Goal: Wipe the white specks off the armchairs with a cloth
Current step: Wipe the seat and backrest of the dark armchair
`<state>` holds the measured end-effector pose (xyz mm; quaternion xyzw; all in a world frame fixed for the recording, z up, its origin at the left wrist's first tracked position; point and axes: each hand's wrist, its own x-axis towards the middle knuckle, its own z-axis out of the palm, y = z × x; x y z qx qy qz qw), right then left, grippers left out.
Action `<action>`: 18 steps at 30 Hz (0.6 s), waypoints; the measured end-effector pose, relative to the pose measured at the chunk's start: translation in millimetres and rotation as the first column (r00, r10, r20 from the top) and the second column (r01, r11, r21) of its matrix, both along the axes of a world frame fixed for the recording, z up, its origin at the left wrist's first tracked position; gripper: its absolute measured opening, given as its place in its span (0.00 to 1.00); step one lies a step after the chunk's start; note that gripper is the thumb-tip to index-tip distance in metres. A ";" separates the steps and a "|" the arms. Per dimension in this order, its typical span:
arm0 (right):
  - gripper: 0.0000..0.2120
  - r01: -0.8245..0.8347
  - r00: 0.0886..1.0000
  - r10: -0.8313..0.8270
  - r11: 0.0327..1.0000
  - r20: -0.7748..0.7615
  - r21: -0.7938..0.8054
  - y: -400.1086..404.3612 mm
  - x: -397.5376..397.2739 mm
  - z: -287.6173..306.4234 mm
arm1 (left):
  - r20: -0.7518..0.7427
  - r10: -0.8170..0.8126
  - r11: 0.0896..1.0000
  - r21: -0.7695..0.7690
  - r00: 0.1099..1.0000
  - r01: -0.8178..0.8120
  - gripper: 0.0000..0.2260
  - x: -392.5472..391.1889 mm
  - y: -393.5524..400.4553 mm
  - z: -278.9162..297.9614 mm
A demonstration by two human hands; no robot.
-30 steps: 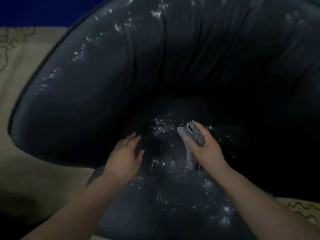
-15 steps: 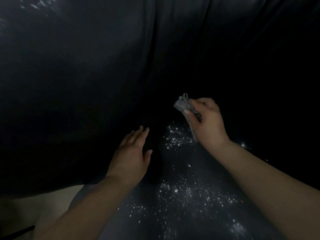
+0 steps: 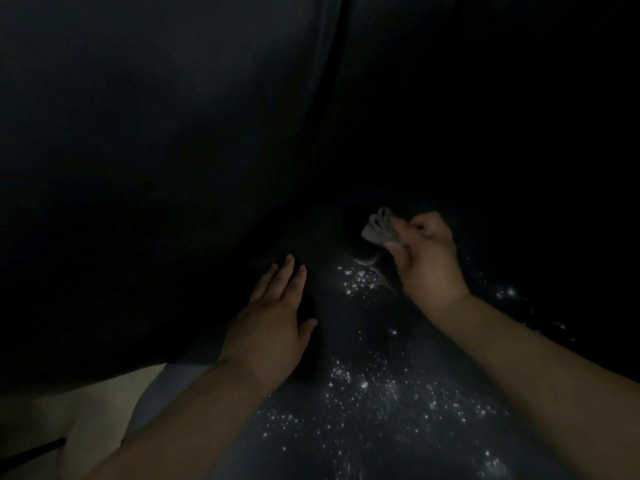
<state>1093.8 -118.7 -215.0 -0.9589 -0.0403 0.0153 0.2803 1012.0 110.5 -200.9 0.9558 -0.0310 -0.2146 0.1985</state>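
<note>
The right hand [image 3: 427, 258] grips a bunched grey cloth [image 3: 377, 228] at the far end of the dark, smooth armchair seat [image 3: 346, 323], poised over the scattered white specks [image 3: 360, 282]. The left hand [image 3: 273, 327] rests flat, fingers straight, on the seat's left side. The wiping looks barely begun; next comes a firm stroke nearward through the specks. The chair's back and sides vanish in darkness.

dim light, pale floor [image 3: 90, 407] at lower left
</note>
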 end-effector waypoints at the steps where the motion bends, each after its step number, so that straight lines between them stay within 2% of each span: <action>1: 0.19 0.032 0.999 -0.032 0.999 -0.019 0.000 7.7 3.6 -1.7 | 0.001 0.005 1.000 -0.001 1.000 -0.005 0.34 -0.2 -2.1 0.2; 3: 0.21 0.014 0.999 -0.014 1.000 -0.030 0.016 26.7 -2.2 -1.8 | -0.004 0.010 1.000 0.000 1.000 -0.010 0.35 -1.0 -5.0 1.3; 7: 0.20 -0.220 0.975 0.221 0.975 -0.013 0.032 19.1 -44.9 5.2 | -0.017 -0.015 1.000 0.005 1.000 0.015 0.37 -2.1 -3.5 3.5; 8: 0.20 -0.225 0.974 0.225 0.974 0.003 0.009 8.1 -48.9 5.3 | -0.024 -0.025 1.000 0.003 0.999 0.025 0.37 -2.2 -2.8 4.0; 10: 0.18 -0.095 0.995 0.096 0.995 0.032 -0.027 -5.8 -42.3 2.6 | -0.026 -0.032 0.999 -0.002 0.999 0.032 0.37 -2.3 -2.9 4.3; 12: 0.19 0.094 0.996 -0.094 0.995 0.002 -0.017 1.1 -23.9 -3.7 | -0.017 -0.023 1.000 -0.008 1.000 0.023 0.37 -2.6 -4.9 3.7; 13: 0.18 0.127 0.991 -0.127 0.992 -0.030 -0.004 13.4 -18.3 -4.0 | -0.014 -0.019 1.000 -0.009 1.000 0.019 0.37 -2.9 -6.1 3.1; 15: 0.19 0.036 0.998 -0.036 0.999 -0.050 0.016 39.9 -23.8 -3.5 | -0.011 -0.015 1.000 -0.016 1.000 0.015 0.37 -3.4 -6.6 1.8; 18: 0.19 -0.233 0.971 0.232 0.972 -0.064 -0.014 38.3 -57.9 -0.9 | 0.002 -0.019 0.999 -0.039 1.000 0.019 0.37 -3.9 -3.4 0.3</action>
